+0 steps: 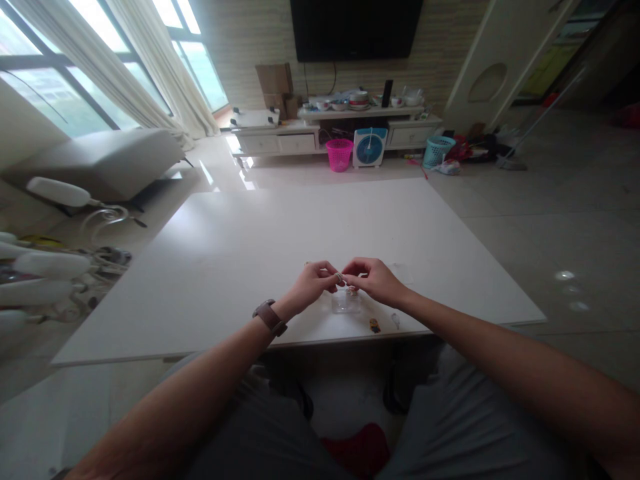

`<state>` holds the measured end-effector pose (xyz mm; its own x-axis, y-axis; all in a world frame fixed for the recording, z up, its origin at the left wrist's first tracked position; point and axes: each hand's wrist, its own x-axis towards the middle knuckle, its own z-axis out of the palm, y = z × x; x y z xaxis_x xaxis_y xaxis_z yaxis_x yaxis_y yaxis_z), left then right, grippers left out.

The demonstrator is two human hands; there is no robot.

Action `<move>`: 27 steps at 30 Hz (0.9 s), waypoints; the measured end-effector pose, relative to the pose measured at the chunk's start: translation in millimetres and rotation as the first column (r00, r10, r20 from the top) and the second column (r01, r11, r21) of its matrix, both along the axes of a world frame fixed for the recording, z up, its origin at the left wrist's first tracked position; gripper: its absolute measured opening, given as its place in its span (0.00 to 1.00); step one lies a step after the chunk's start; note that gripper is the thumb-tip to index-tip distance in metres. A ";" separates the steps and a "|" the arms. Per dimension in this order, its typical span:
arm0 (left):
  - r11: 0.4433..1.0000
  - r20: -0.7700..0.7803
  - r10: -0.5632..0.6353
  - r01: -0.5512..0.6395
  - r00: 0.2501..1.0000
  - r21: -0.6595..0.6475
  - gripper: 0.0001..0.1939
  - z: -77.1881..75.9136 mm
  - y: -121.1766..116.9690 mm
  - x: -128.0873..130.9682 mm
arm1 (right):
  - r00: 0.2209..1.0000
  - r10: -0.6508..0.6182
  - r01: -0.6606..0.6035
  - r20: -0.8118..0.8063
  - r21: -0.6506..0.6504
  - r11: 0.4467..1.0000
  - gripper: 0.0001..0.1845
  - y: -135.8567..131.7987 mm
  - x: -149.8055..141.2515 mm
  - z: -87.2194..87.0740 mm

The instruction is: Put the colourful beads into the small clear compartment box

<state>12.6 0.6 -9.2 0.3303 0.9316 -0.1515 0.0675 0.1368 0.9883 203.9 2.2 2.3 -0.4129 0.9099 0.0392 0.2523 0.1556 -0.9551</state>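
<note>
Above the near part of the white table, the fingertips of both my hands meet. My left hand, with a dark watch on its wrist, is closed in a pinch around something small and pale that I cannot make out. My right hand is also pinched at the same spot; its fingertips hide most of what they grip. Just below the hands sits a small clear plastic box. Nearer the table edge lie a small yellow-and-black piece and a small clear item. A faint transparent flat piece lies beyond my right wrist.
A chandelier-like lamp with white shades stands left of the table. Across the floor are a pink basket, a box fan, a blue basket and a TV cabinet. A grey bench is by the window.
</note>
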 end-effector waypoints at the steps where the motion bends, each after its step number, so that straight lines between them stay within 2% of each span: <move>1: 1.000 -0.011 0.007 -0.007 1.000 0.005 0.11 0.2 0.0 -0.1 | 1.000 0.005 -0.005 0.002 0.005 1.000 0.14 -0.3 -0.1 0.3; 7: 0.999 -0.041 0.017 -0.015 0.999 0.052 0.14 -0.1 0.3 -0.7 | 0.999 -0.008 0.005 0.044 0.063 0.998 0.14 0.2 0.5 -2.2; 15: 1.000 -0.012 0.014 -0.014 1.000 0.024 0.19 -2.7 0.6 -0.8 | 0.998 -0.030 0.026 0.049 0.071 0.997 0.12 2.2 0.9 -4.0; 27: 0.999 0.016 -0.032 0.033 0.999 -0.033 0.20 -1.4 -0.4 -1.1 | 0.998 -0.033 0.029 0.046 0.082 0.996 0.13 1.4 0.5 -2.9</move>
